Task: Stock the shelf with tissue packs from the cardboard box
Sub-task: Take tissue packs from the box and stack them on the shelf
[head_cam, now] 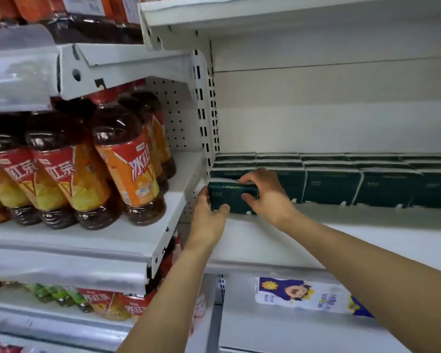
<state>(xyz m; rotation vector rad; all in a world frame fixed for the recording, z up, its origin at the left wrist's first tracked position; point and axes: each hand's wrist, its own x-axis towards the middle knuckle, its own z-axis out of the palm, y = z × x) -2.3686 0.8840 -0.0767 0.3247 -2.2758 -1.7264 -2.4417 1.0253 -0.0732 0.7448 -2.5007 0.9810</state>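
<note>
Your 2 hands clamp 1 dark green tissue pack [231,197] between them: left hand [208,217] cups its left end, thumb on the front face; right hand [261,193] fingers curl over its top right corner. You are mid-placement, I judge. The pack sits at the far left of the shelf [341,233], just before the stocked row [354,184]. Next, push it back flush and let go.

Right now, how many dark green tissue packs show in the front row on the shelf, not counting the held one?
5, side by side: first behind the right hand, then, and one behind the held pack. More rows sit behind; others may continue off-frame.
</note>
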